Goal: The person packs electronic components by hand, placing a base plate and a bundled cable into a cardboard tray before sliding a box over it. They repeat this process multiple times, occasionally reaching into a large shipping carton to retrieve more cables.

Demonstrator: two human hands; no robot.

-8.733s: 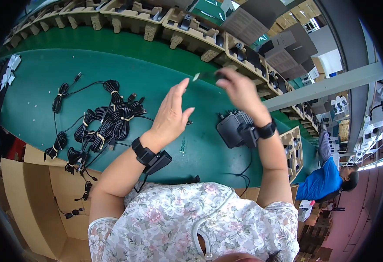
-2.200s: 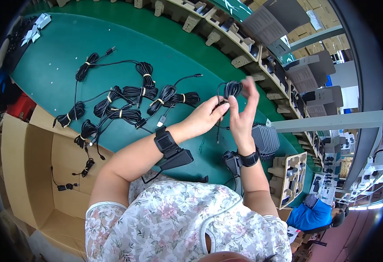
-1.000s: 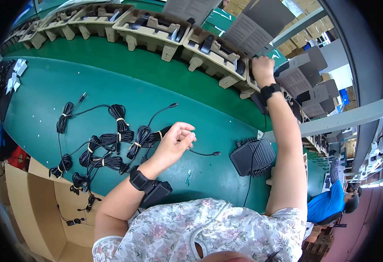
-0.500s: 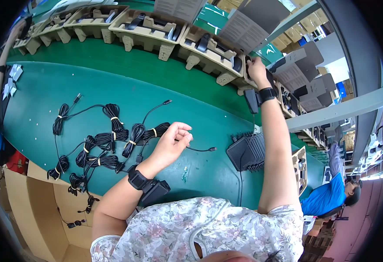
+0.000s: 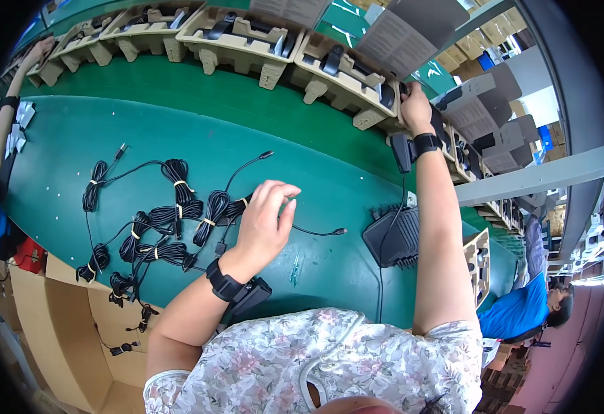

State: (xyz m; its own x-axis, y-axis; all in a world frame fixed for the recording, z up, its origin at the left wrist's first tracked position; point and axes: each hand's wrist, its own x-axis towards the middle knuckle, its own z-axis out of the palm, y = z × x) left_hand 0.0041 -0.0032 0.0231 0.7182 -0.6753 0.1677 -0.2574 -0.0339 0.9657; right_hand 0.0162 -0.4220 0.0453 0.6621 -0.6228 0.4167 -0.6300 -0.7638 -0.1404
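Observation:
My left hand (image 5: 266, 222) hovers over the green work surface (image 5: 329, 272), fingers loosely curved, thumb apart, with nothing visible in it. Beneath and beside it lie several coiled black cables (image 5: 211, 217) bound with pale ties; one loose cable end with a plug (image 5: 342, 232) sticks out to its right. My right hand (image 5: 417, 112) reaches to the far right, its bent fingers down at a moulded-pulp tray with black parts in it. What the fingers grip there is hidden. A stack of flat black devices (image 5: 393, 236) rests left of my right forearm.
A row of brown pulp trays (image 5: 272, 74) holding black parts runs along the back, with printed grey box flaps (image 5: 402, 38) behind. A metal bar (image 5: 536, 178) crosses at right. Co-workers are at far left and right. A cardboard box (image 5: 61, 331) stands lower left.
The trays and box flaps have shifted slightly right, and my right hand with them. My left hand has turned and its fingers have straightened somewhat. At far left, the co-worker's hand reaches over the trays.

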